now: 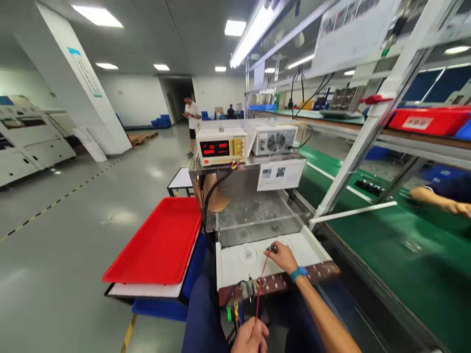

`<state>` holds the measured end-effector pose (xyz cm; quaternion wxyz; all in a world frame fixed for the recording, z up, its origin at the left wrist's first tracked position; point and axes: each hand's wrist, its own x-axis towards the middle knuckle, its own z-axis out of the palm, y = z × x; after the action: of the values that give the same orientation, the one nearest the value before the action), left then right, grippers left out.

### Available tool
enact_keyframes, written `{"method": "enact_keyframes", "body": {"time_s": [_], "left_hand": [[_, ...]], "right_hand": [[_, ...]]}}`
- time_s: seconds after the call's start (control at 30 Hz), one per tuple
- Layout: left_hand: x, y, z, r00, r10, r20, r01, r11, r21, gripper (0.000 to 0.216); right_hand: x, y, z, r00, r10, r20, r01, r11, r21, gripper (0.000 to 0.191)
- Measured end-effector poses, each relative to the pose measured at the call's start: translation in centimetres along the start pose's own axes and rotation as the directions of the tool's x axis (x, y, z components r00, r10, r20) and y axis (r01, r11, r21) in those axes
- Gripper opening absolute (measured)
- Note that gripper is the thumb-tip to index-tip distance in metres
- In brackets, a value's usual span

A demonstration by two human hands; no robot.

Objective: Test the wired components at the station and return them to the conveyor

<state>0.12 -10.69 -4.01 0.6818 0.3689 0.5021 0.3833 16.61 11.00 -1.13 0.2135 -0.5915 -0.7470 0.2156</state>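
My right hand point(284, 257), with a blue band at its wrist, is over the white tray of the work fixture point(231, 257). Its fingers are closed on a small dark part point(271, 249), mostly covered by the fingertips. From that part a thin red wire point(258, 294) runs down toward me. At the bottom edge my left hand point(252, 336) pinches the wire's lower stretch. Between the hands lies a brown strip point(283, 282) with several metal studs, along the tray's front. Black clips and leads point(251, 287) sit at its left part, and green, yellow and blue connectors point(235, 312) hang below.
A power supply point(222, 147) with red digits and a fan unit point(275, 141) stand behind the fixture. At left is a red tray point(162, 240). A green conveyor point(397, 245) runs along the right, where a co-worker's arm point(437, 200) reaches in. Another person point(192, 117) stands farther back.
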Motion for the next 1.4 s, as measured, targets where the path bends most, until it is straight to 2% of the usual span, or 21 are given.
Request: {"method": "enact_keyframes", "body": {"time_s": [0.1,0.2,0.3,0.43,0.63,0.7,0.8,0.93,1.03,1.13,1.27,1.4], "left_hand": [[-1.4,-0.2,0.2,0.997,-0.072,0.034,0.075,0.992,-0.101,0.063],[-1.4,1.1,0.6,0.980,-0.159,0.122,0.175,0.976,-0.131,0.066],[-1.1,2.9,1.1,0.971,-0.186,0.148,0.203,0.973,-0.108,0.068],[-0.5,4.3,1.0,0.985,-0.151,0.079,0.160,0.978,-0.131,0.069],[0.8,6.6,-0.3,0.996,0.028,-0.087,-0.040,0.988,-0.146,0.060],[1.6,7.8,-0.6,0.987,0.088,-0.135,-0.102,0.989,-0.103,0.056],[3.7,9.1,-1.2,0.960,0.180,-0.212,-0.162,0.982,0.100,0.054],[7.4,9.3,-1.9,0.926,0.270,-0.263,-0.176,0.926,0.333,0.047],[9.8,8.9,-2.2,0.910,0.339,-0.237,-0.211,0.873,0.440,0.035],[11.3,8.3,-2.2,0.916,0.361,-0.174,-0.220,0.816,0.535,0.027],[12.3,7.3,-2.4,0.939,0.330,-0.103,-0.207,0.776,0.596,0.030],[13.0,6.4,-2.7,0.952,0.292,-0.091,-0.172,0.757,0.630,0.035]], "right_hand": [[1.2,-0.3,2.6,0.999,0.032,0.023,-0.031,0.999,-0.045,0.031],[2.3,-2.0,4.5,0.996,0.023,0.080,-0.013,0.992,-0.127,0.034],[3.1,-3.5,6.0,0.989,0.006,0.147,0.028,0.975,-0.222,0.039],[3.5,-4.2,7.5,0.979,0.001,0.205,0.066,0.946,-0.318,0.049],[3.5,-3.7,8.1,0.967,-0.020,0.252,0.107,0.935,-0.337,0.061],[3.6,-3.5,8.0,0.959,-0.006,0.282,0.105,0.936,-0.337,0.060],[3.5,-3.2,7.9,0.958,-0.026,0.287,0.120,0.942,-0.313,0.055],[3.5,-2.8,8.0,0.947,-0.107,0.304,0.187,0.951,-0.246,0.040],[3.7,-2.5,8.1,0.946,-0.074,0.316,0.154,0.959,-0.237,0.034],[4.0,-2.3,8.4,0.951,-0.043,0.305,0.118,0.965,-0.233,0.034],[4.1,-1.9,8.7,0.955,-0.050,0.291,0.119,0.967,-0.225,0.035],[4.1,-1.7,8.8,0.956,-0.054,0.288,0.119,0.970,-0.214,0.038]]}}
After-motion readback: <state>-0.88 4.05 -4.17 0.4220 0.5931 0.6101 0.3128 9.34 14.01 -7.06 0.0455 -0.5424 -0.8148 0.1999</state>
